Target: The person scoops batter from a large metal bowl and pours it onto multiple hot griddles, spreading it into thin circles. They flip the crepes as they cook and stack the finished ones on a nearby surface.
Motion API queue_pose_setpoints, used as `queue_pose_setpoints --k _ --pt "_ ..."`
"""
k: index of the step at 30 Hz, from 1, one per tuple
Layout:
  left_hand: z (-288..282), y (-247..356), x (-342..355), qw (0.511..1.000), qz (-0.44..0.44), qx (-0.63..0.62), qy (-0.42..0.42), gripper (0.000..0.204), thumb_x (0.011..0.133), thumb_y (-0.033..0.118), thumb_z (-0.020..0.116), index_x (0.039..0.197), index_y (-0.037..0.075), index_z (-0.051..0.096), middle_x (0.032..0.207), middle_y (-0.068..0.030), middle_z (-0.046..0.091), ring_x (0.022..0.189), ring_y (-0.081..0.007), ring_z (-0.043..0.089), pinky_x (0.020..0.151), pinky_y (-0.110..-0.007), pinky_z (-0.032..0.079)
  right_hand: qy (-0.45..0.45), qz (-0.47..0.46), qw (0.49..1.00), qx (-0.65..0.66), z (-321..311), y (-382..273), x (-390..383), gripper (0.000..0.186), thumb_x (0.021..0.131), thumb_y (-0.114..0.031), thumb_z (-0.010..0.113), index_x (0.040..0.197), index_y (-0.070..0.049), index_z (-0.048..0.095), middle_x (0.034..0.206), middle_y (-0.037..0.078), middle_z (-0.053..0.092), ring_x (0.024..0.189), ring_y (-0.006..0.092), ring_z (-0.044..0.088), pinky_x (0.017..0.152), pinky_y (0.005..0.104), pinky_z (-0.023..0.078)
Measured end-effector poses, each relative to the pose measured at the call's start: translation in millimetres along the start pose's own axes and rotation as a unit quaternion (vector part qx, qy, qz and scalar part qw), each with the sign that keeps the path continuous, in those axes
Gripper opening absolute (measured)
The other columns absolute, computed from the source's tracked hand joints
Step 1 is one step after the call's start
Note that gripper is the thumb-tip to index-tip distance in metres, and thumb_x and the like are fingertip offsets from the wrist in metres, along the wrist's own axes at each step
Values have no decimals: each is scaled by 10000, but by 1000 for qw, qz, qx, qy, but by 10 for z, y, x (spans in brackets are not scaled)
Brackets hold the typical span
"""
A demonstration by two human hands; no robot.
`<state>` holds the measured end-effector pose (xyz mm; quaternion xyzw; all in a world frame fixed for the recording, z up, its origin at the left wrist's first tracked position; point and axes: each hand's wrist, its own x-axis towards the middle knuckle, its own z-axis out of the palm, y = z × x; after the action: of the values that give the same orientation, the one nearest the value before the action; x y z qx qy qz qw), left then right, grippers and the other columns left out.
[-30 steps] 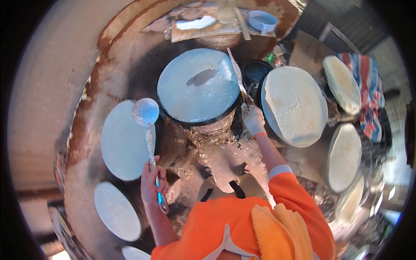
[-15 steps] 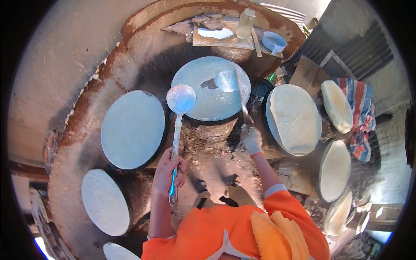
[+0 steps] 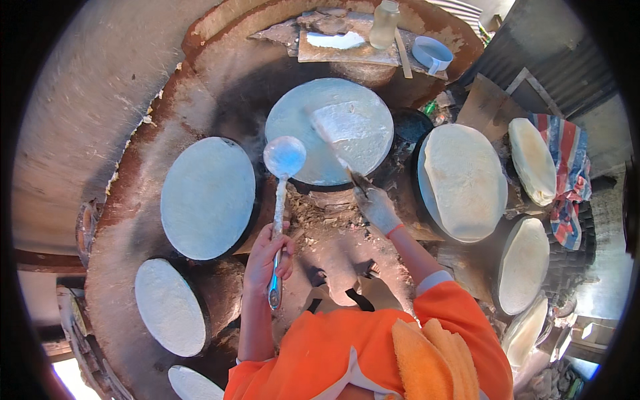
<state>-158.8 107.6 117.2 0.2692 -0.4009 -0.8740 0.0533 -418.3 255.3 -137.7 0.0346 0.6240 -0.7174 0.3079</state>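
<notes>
My left hand is wrapped round the handle of a long metal ladle, its bowl raised over the near left edge of the centre griddle. My right hand, in a pale glove with dark-smudged fingers, grips a thin batter spreader. The blade reaches over the middle of the round griddle, across a layer of pale batter. A whiter, streaked patch lies just right of the blade. Whether the ladle holds batter is hard to make out.
Round griddles with pale flatbreads curve around me: a left one, a lower left one, and a right one whose bread edge is folded. Behind stand a board, a jar and a blue-white strainer. A striped cloth hangs at right.
My right hand has swung the spreader leftward over the griddle. The dark bare gap in the batter is now covered by pale batter. My left hand still holds the ladle up.
</notes>
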Motion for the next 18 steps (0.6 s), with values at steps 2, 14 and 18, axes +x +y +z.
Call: queue_pose_setpoints --k 2,14,18 --pt "101 124 156 999 -9 41 12 281 914 154 444 1161 35 383 705 -67 529 330 -70 364 297 -223 319 -34 -108 952 -286 -201 -54 129 361 902 -308 446 1059 -11 578 956 239 610 860 368 608 720 381 506" --pt "-108 232 1536 965 28 259 41 201 874 113 470 1005 24 347 666 -78 474 386 -119 423 345 -286 384 -85 -91 972 -198 -267 -339 -785 410 903 -255 474 1281 -99 450 715 87 583 704 115 568 659 235 473" --pt "-94 120 1219 959 6 279 43 191 875 114 457 1017 30 360 664 -67 470 394 -112 418 348 -273 379 -4 -56 981 -186 347 -253 -651 383 910 -262 461 1250 -86 472 735 93 593 669 123 561 627 255 474"
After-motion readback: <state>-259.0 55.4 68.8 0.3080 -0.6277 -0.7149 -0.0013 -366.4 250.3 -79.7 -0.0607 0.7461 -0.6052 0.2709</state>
